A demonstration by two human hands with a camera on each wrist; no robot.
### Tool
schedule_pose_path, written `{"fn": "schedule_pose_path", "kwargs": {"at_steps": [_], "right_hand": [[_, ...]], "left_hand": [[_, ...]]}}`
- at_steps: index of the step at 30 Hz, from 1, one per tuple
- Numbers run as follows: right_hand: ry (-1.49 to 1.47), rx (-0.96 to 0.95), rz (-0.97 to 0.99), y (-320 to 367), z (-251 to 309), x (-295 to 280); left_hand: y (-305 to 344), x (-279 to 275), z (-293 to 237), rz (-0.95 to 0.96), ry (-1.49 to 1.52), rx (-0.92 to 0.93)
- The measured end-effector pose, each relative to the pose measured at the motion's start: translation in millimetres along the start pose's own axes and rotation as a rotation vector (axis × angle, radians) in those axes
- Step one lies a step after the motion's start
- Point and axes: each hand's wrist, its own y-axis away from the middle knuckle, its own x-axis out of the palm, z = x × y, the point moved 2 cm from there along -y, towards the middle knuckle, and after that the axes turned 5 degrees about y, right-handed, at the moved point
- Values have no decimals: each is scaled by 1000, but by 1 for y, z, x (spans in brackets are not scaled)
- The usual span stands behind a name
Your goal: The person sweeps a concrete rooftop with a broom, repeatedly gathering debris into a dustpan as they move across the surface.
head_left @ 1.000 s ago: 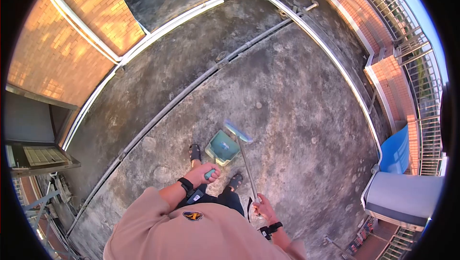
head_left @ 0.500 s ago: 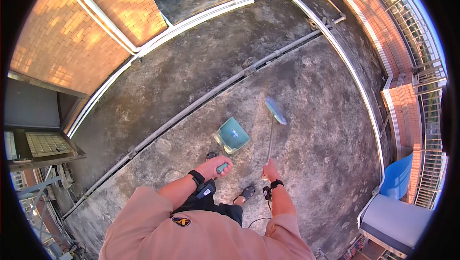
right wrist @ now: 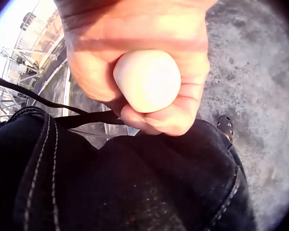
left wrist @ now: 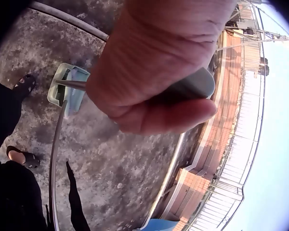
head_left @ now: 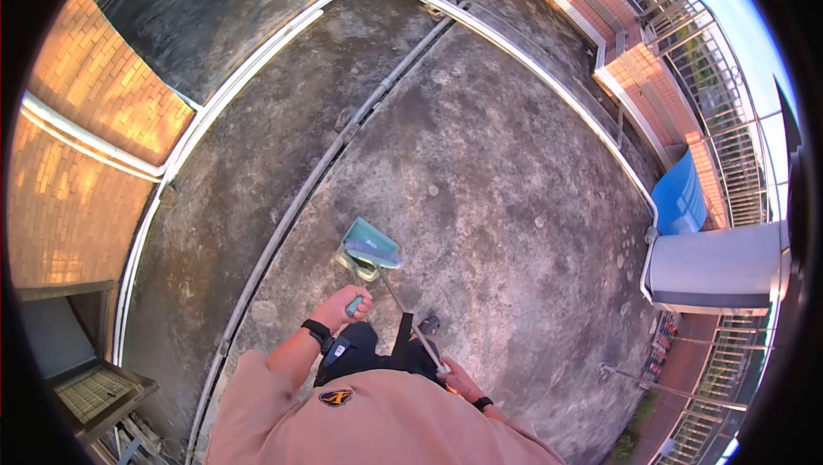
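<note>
My left hand (head_left: 339, 306) grips the green-grey handle (left wrist: 195, 86) of a long-handled teal dustpan (head_left: 370, 234). The pan is low over the concrete in front of my feet, its mouth facing away from me. Curled around the pale end of a broom stick (head_left: 422, 336) is my right hand (head_left: 463, 382), close to my right thigh. In the right wrist view the rounded white stick end (right wrist: 149, 82) shows inside the curled fingers. The broom head (head_left: 380, 258), with pale blue bristles, overlaps the pan in the head view.
Stained concrete floor (head_left: 480, 208) spreads ahead, crossed by a grey pipe (head_left: 296, 208) on the left. White pipes (head_left: 549, 79) run along the far edges. A blue curved sheet (head_left: 681, 195) and a grey box-like unit (head_left: 716, 264) stand at right. My sandalled foot (head_left: 429, 325) is near the stick.
The broom head has come from the floor right of the dustpan back over the pan. My right hand has drawn back toward my body. Both hands keep their grips, and the head view has turned.
</note>
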Motion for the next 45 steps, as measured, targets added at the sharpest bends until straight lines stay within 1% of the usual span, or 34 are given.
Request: {"fn": "schedule_pose_path", "kwargs": {"at_steps": [2, 3, 4, 6, 7, 9, 10, 11, 12, 14, 15, 16, 18, 20, 21, 22, 24, 25, 28, 30, 31, 32, 34, 35, 37, 38, 39, 40, 41, 42, 43, 44, 45], "right_hand": [[116, -186, -156, 0, -7, 7], [29, -210, -266, -14, -35, 11], [-17, -213, -288, -7, -29, 10], [-220, -21, -270, 10, -17, 0], [-376, 53, -261, 16, -15, -4], [-454, 33, -263, 15, -21, -20], [-487, 23, -252, 19, -18, -28], [-518, 16, -319, 24, -15, -38], [-557, 3, -320, 23, -17, -49], [-648, -9, -373, 24, -26, -69], [-714, -13, -414, 29, -29, -82], [-773, -7, -403, 28, -39, -95], [-925, -26, -498, 29, -60, -118], [-889, -17, -592, 36, -76, -150], [-891, -1, -653, 39, -82, -167], [-889, 18, -711, 42, -90, -182], [-966, -29, -777, 44, -102, -216], [-946, -22, -809, 41, -110, -233], [-920, 0, -901, 23, -124, -280], [-954, 43, -928, 7, -126, -300], [-972, 65, -955, -1, -124, -305], [-987, 74, -960, -11, -119, -304], [-977, 158, -1019, -35, -101, -296], [-1002, 181, -966, -45, -88, -286], [-759, 216, -966, -80, -68, -242], [-696, 226, -973, -86, -46, -215], [-712, 263, -847, -90, -24, -189], [-741, 239, -746, -85, 2, -165], [-681, 254, -750, -89, 19, -139], [-711, 246, -667, -80, 41, -124], [-664, 280, -580, -70, 59, -116], [-702, 182, -627, -63, 73, -108], [-707, 42, -776, -66, 73, -91]], "left_hand": [[-11, 4, 9, -41, -86, -22], [-16, 8, 13, -60, -133, -49], [-20, 14, 14, -80, -179, -74], [-33, 30, 12, -122, -267, -143], [-41, 41, 11, -118, -278, -167], [-62, 64, 7, -133, -323, -202], [-73, 76, 6, -133, -318, -248], [-84, 91, 5, -133, -313, -289], [-94, 108, 6, -158, -347, -295], [-110, 144, 16, -211, -303, -327], [-117, 159, 21, -246, -330, -338], [-126, 176, 27, -259, -381, -351], [-145, 202, 39, -295, -441, -391], [-165, 229, 42, -229, -654, -458], [-172, 244, 46, -266, -685, -433], [-177, 257, 51, -286, -695, -450], [-189, 284, 55, -275, -754, -427], [-204, 286, 50, -310, -746, -485], [-234, 304, 43, -327, -794, -573], [-254, 312, 38, -317, -802, -590], [-260, 323, 37, -338, -896, -594], [-266, 334, 34, -357, -993, -597], [-282, 346, 26, -377, -1027, -658], [-288, 352, 22, -371, -1013, -711], [-309, 370, 12, -342, -1005, -787], [-315, 376, 7, -353, -1024, -792], [-319, 383, 2, -364, -1044, -796], [-323, 390, -3, -368, -1071, -795], [-328, 397, -8, -371, -1049, -839], [-333, 402, -10, -357, -1052, -848], [-335, 401, -10, -365, -1040, -849], [-337, 401, -9, -376, -1030, -852], [-333, 409, -4, -345, -1073, -826]]}}
